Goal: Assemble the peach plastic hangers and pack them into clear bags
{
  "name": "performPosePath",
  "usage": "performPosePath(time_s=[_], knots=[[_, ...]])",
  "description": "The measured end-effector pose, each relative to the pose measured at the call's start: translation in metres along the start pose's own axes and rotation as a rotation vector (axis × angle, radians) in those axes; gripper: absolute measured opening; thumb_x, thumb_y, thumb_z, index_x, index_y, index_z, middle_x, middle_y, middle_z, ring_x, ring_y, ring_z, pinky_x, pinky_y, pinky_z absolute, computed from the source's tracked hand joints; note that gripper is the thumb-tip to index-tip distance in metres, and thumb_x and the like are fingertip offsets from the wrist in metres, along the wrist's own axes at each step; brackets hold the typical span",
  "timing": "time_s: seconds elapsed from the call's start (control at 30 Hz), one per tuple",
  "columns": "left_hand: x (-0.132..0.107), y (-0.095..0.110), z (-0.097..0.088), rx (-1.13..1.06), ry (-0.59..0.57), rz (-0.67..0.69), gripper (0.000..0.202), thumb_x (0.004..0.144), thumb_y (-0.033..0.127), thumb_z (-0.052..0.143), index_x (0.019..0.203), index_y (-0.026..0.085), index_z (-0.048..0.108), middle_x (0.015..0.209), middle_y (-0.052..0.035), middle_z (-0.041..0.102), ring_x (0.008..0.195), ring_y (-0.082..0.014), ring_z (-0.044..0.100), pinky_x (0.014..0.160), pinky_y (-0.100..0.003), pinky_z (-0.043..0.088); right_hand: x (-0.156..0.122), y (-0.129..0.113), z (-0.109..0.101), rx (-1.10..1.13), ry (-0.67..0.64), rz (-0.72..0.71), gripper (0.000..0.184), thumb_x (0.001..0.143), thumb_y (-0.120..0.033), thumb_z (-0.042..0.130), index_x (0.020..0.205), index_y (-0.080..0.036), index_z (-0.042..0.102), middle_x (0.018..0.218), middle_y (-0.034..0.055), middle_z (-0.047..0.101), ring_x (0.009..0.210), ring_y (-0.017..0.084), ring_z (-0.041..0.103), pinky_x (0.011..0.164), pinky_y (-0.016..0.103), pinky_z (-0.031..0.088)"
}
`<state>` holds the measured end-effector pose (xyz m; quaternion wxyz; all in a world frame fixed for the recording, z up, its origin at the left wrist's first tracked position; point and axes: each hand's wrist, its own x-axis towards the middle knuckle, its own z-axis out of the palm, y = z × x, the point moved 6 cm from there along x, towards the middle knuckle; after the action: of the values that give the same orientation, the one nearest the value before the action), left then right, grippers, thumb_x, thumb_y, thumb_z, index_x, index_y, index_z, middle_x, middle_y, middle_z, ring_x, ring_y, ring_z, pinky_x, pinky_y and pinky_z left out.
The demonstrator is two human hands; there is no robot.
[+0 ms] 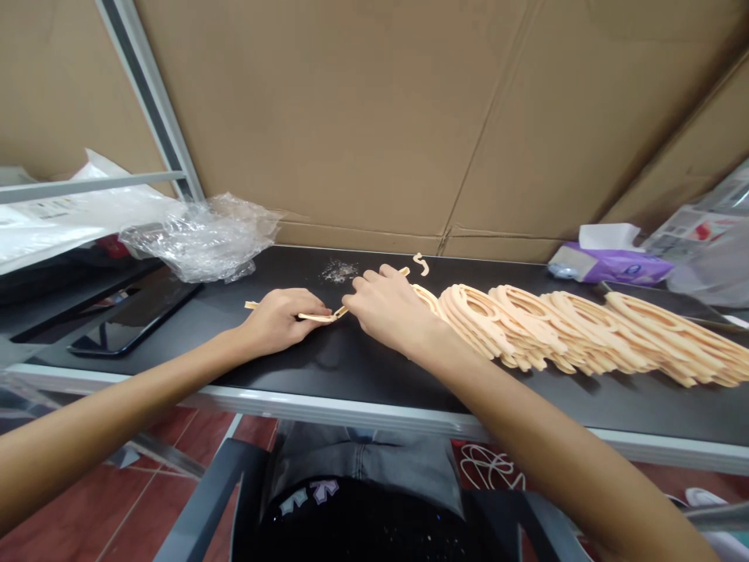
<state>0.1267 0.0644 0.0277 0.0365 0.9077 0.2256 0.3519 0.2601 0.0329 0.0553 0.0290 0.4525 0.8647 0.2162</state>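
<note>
My left hand [279, 321] is closed round a pale beige slim piece [316, 318], whose ends stick out on both sides of the fingers. My right hand [387, 306] grips a similar beige strip, with one end [405, 271] showing beyond the knuckles. Between the hands the two parts meet at a narrow joint; whether they are one piece I cannot tell. Just right of my right hand, overlapping stacks of flat beige looped pieces [473, 320] lie in a row. A small curved beige bit [420, 264] lies behind that hand.
Pale crumbs [339, 271] are scattered on the black tabletop [351, 375]. At the left lie a black phone-like slab [134, 312] and crumpled clear plastic wrap [211, 234]. A purple tissue pack [614, 261] stands back right. Cardboard [374, 117] walls the rear; a metal post [155, 94] rises left.
</note>
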Motion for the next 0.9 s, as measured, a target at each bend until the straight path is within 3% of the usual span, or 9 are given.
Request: performPosePath(time_s=[0.33,0.5,0.9], knots=[[-0.002,-0.004,0.006,0.065,-0.056,-0.001,0.027,0.096,0.032,0.057,0.086,0.021,0.08,0.084,-0.0065,0.079,0.076,-0.0179,0.072,0.071,-0.028,0.054,0.005,-0.005,-0.008,-0.029,-0.065,-0.038,0.03,0.098,-0.009,0.048,0.102,-0.015,0.077,0.108,0.018,0.074,0.106,0.028,0.068,0.073,0.033,0.043],[-0.001,-0.001,0.005,0.084,-0.041,0.045,0.026,0.096,0.029,0.058,0.082,0.021,0.078,0.077,-0.0047,0.077,0.068,-0.0156,0.069,0.065,-0.026,0.051,0.01,-0.011,-0.011,-0.068,-0.051,-0.119,0.031,0.099,-0.009,0.047,0.104,-0.014,0.077,0.111,0.0181,0.074,0.11,0.029,0.067,0.073,0.033,0.044],[-0.001,-0.003,0.007,0.071,-0.064,0.013,0.022,0.094,0.029,0.061,0.081,0.021,0.077,0.076,-0.0047,0.075,0.069,-0.0163,0.069,0.067,-0.025,0.05,0.009,-0.011,-0.012,-0.114,-0.069,-0.191,0.03,0.099,-0.009,0.048,0.1,-0.015,0.077,0.106,0.0159,0.075,0.107,0.027,0.067,0.067,0.031,0.041]])
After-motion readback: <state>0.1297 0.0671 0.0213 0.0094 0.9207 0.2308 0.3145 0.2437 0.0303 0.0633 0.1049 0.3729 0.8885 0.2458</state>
